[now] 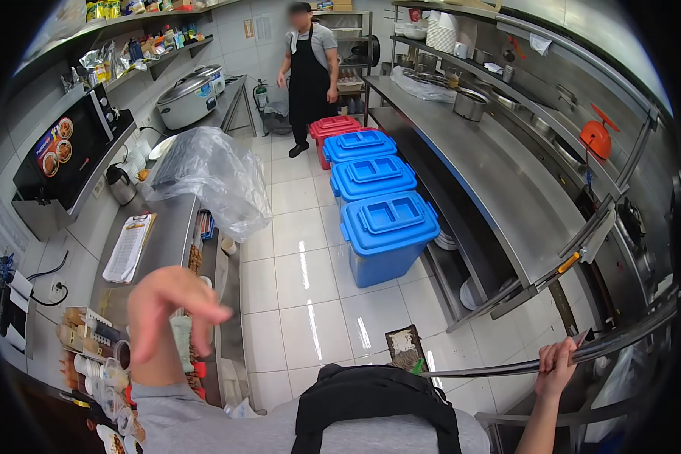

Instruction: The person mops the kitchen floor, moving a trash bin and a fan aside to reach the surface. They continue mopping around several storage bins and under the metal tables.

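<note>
My left hand (175, 306) is raised at the lower left, slightly blurred, its fingers bent and apart with nothing in them. It hangs over the near end of the left counter, close below a clipboard with papers (129, 248). My right hand (556, 367) is at the lower right, its fingers closed against the curved metal rail (499, 371). A small reddish piece (585, 336) shows just past its fingertips. I cannot make out whether the hand grips the rail or this piece. A black strap or apron top (371, 401) crosses my chest.
Several lidded bins, blue (390, 227) and red (336, 127), line the tiled aisle (306, 276) beside the steel table (499, 178). A person in a black apron (310, 76) stands at the far end. Clear plastic (231, 181) overhangs the left counter. A floor drain (405, 348) lies ahead.
</note>
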